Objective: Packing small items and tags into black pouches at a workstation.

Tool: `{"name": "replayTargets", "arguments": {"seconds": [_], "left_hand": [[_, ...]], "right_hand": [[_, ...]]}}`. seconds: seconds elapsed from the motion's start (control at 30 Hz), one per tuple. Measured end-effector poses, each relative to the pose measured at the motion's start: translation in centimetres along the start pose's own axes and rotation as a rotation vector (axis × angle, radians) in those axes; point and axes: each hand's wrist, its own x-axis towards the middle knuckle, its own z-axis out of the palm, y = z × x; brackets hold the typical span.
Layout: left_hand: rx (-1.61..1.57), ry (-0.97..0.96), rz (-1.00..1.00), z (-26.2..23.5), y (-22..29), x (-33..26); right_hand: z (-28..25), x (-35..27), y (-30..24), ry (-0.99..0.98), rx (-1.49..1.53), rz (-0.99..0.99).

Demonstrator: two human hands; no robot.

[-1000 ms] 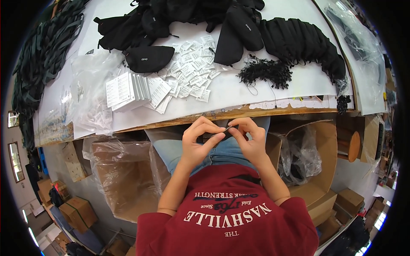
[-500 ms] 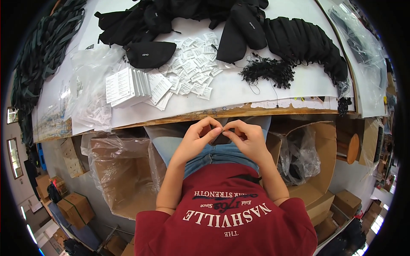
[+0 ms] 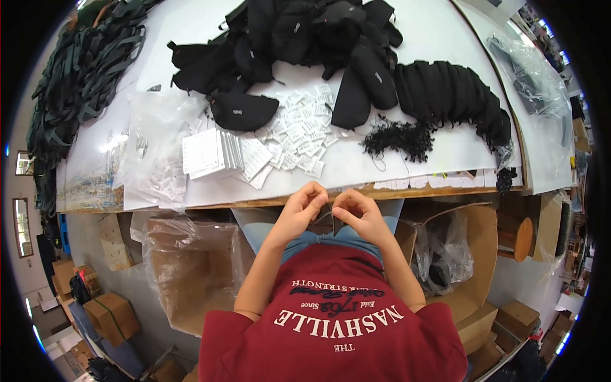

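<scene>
Cardboard cartons crowd the floor under a white worktable (image 3: 420, 162), seen from above a seated person in a red printed shirt (image 3: 337, 331). Nearest, over the lap and just below the table's wooden front edge, the left hand (image 3: 304, 209) and the right hand (image 3: 355, 213) meet. Their fingertips are curled in and pressed toward each other, pinching a small dark piece (image 3: 328, 218) between them; it is too small to tell what it is. The two hands touch or nearly touch at the fingertips.

At the left knee stands an open cardboard box lined with clear plastic (image 3: 191, 254). At the right knee another open box (image 3: 458, 254) holds a crumpled clear bag.

On the table, closest to the hands, lie a stack of white cards (image 3: 210, 153) and, beside it, a loose scatter of small white tags (image 3: 299, 127). Right of the tags sits a tangle of thin black strings (image 3: 398, 137). A clear plastic bag (image 3: 149, 140) rests left of the cards.

Farther back, a heap of black pouches (image 3: 299, 38) covers the middle, and a tidy row of black pouches (image 3: 455, 95) curves along the right. A pile of dark straps (image 3: 76, 76) lies at the far left.
</scene>
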Motion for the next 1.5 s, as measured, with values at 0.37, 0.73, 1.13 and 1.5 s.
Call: {"name": "replayTargets", "arguments": {"seconds": [0.37,0.73,1.13,1.5], "left_hand": [[0.746,0.35,0.303,-5.5,4.1,7.7],[1.359,0.854,0.279,-15.7,3.3,11.9],[0.172,0.405,0.444,-9.2,11.2,10.2],[1.24,-0.191,0.289,-5.6,1.2,6.0]], "right_hand": [[-0.4,4.3,-2.8,-0.012,0.121,0.086],[-1.8,3.4,-0.7,0.049,0.202,0.149],[-3.1,3.5,-1.5,0.109,0.053,0.18],[-3.7,3.1,-0.3,0.176,-0.131,0.269]]}}
